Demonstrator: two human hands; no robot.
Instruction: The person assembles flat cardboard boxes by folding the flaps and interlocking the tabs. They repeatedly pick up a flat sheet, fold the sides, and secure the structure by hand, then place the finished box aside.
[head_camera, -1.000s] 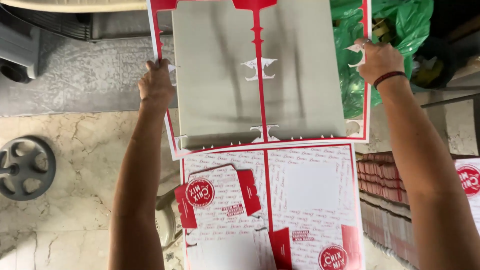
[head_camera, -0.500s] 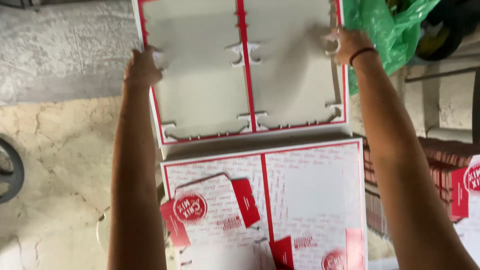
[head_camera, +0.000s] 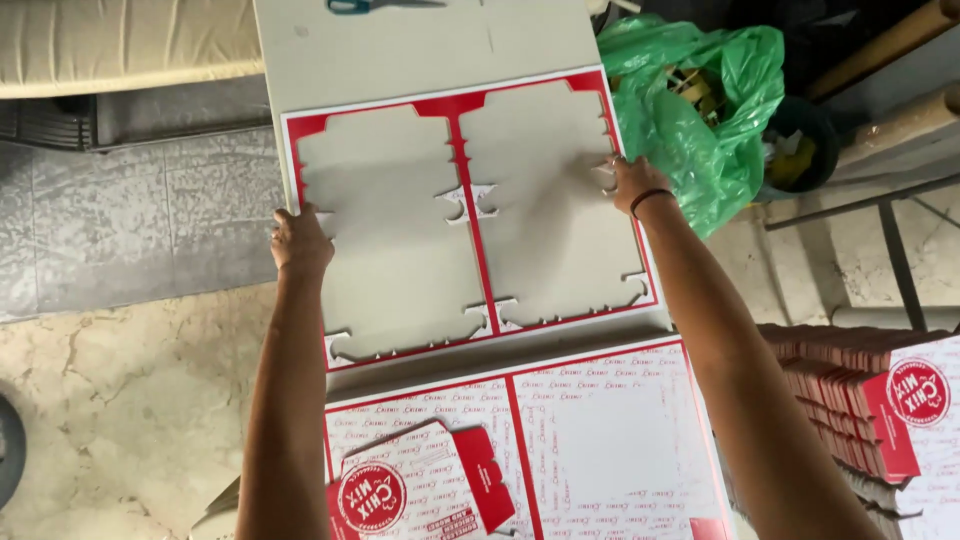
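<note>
A red-edged cardboard frame (head_camera: 471, 215), a leftover sheet with two box shapes punched out, lies flat on the grey board (head_camera: 420, 55) ahead of me. My left hand (head_camera: 300, 242) grips its left edge. My right hand (head_camera: 630, 183), with a dark band at the wrist, grips its right edge. Nearer to me lies a white printed sheet (head_camera: 610, 430) with red borders and red lettering. A punched-out box blank (head_camera: 420, 490) with a round red emblem rests on the printed sheet's left half.
Blue-handled scissors (head_camera: 375, 6) lie at the board's far end. A green plastic bag (head_camera: 700, 110) with scraps sits to the right. A stack of red-and-white box blanks (head_camera: 860, 400) stands at the right. Marble floor (head_camera: 120, 390) lies at the left, a cushion (head_camera: 110, 45) beyond.
The frame sheet, held up at both edges before, has gone forward and down flat onto the board. My view has tilted up, showing scissors and the green bag.
</note>
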